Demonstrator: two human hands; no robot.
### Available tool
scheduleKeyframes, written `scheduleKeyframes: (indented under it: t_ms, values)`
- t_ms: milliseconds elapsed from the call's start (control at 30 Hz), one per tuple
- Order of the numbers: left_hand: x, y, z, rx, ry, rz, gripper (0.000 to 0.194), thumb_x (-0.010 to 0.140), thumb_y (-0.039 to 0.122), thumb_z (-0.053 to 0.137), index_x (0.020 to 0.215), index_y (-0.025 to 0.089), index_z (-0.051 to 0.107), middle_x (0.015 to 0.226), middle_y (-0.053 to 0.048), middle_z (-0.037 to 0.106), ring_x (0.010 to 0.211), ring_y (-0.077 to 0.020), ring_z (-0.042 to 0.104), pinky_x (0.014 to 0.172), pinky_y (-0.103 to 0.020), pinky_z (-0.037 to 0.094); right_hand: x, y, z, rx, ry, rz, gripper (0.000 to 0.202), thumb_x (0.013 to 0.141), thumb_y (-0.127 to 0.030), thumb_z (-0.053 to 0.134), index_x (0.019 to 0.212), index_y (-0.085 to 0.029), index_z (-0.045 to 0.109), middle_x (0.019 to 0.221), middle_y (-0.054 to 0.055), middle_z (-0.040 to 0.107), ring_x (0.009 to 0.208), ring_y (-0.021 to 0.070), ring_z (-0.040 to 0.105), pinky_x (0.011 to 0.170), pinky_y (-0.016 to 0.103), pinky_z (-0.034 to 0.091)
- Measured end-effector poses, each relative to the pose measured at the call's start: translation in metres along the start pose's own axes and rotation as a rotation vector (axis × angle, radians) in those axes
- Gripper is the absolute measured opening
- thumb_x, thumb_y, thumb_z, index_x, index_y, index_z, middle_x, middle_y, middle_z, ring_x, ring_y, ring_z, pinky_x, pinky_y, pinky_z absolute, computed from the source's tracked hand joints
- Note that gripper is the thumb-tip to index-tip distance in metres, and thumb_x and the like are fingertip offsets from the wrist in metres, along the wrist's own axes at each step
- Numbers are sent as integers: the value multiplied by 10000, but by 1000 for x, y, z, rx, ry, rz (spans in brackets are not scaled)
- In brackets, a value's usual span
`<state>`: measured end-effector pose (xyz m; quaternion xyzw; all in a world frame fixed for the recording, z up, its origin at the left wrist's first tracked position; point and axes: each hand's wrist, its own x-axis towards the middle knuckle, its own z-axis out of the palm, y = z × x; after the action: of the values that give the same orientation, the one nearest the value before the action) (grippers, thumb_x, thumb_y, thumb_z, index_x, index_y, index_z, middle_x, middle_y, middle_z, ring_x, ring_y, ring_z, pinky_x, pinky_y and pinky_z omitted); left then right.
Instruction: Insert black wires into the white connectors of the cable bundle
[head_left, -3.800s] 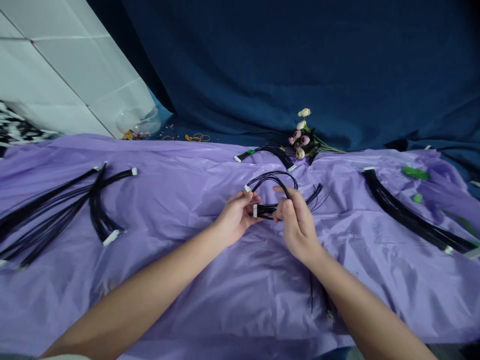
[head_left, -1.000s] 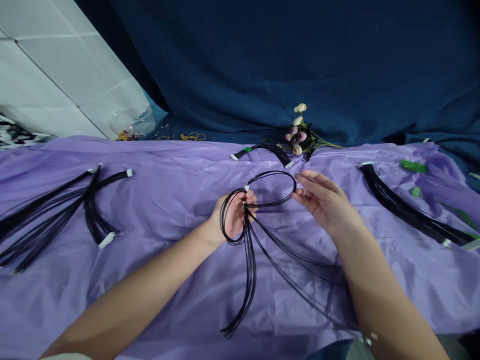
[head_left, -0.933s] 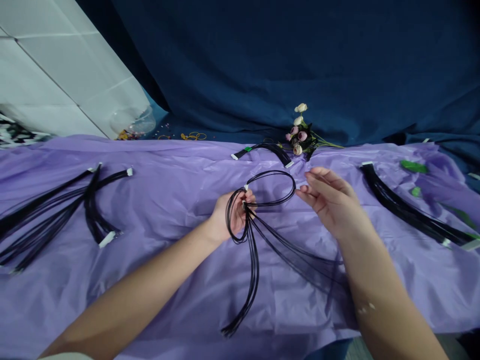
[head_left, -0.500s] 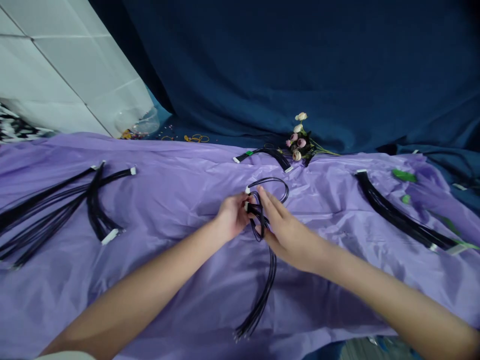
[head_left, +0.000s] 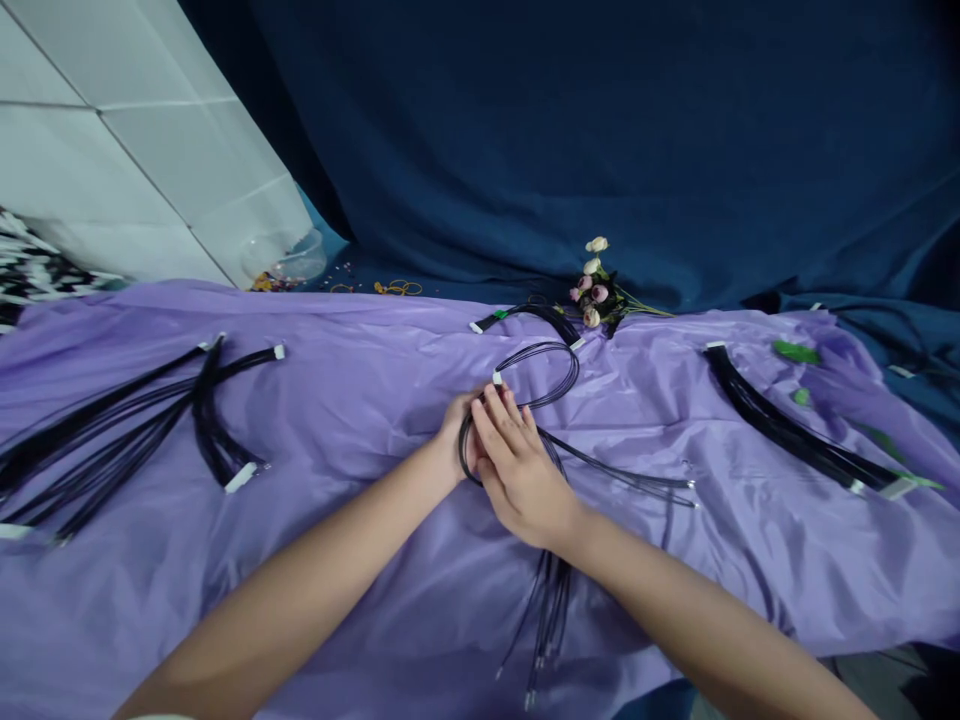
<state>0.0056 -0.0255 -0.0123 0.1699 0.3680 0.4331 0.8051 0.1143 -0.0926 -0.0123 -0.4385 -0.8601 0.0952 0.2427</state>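
Note:
Both hands are together over the middle of the purple cloth, around a thin black wire harness. My left hand is closed on it from the left, its fingers mostly hidden behind the other hand. My right hand lies over the wires with its fingers pressed together, clasping them against the left palm. A small white connector sticks out above the fingertips. One wire loop curves out at the upper right, and a smaller one bends beside the left palm. Loose ends with bare-looking tips hang toward me and to the right.
Black wire bundles with white connectors lie at left. A thick black bundle lies at right, and a short one lies behind my hands near artificial flowers. Behind the purple cloth hangs a dark blue curtain.
My right hand has turned and closed over the wires against my left hand. The upper loop has widened, a smaller loop shows at left, and some wire ends now spread to the right.

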Motion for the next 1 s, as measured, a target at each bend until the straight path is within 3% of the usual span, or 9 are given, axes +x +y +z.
scheduleKeyframes:
  t_ms: [133,233,533,633,767,867,1000]
  values:
    - [-2,12,3,-89,19,-65,181,832,157,465,734,123,613,636,-51,633,584,-120,630,580,-210,526,-2,14,-1,32,-5,-57,590,901,-135,329,1482,-146,224,1571,89,100,1447,274,-22,1143,538,211]
    - [2,19,2,-55,75,-105,153,810,100,481,723,106,607,617,-37,625,529,-83,602,523,-158,497,-1,20,-2,7,-7,-121,578,882,-125,364,1456,-112,297,1553,124,171,1446,287,-10,1142,534,233]
    - [3,23,0,64,117,-141,136,800,94,479,741,104,601,545,-14,564,399,-92,519,349,-175,370,-1,23,-3,-177,-68,-137,556,858,-70,381,1409,-144,401,1492,99,344,1428,319,141,1115,588,248]
    - [0,18,5,51,133,-93,163,821,107,460,714,108,583,566,-14,560,437,-80,536,390,-160,392,0,24,-7,-132,12,-184,507,866,-48,358,1356,-124,467,1426,104,441,1400,291,243,1121,570,258]
    - [-3,15,10,26,119,-56,233,862,157,425,680,102,559,535,-3,499,393,-49,465,343,-138,307,1,25,-13,28,201,-171,385,897,-84,386,1235,-140,561,1297,129,534,1276,216,434,1068,435,399]
    - [-5,15,13,31,121,-35,219,857,167,436,677,108,545,528,12,472,351,-39,393,316,-151,249,0,19,-15,139,244,-126,396,903,-115,406,1290,-150,481,1301,139,514,1259,215,447,1039,424,429]
    - [-6,12,17,59,126,88,159,817,100,454,681,118,534,572,2,507,412,-51,448,395,-152,343,-2,7,-17,315,339,-46,355,903,-162,420,1255,-153,466,1221,141,550,1184,220,505,997,425,451]
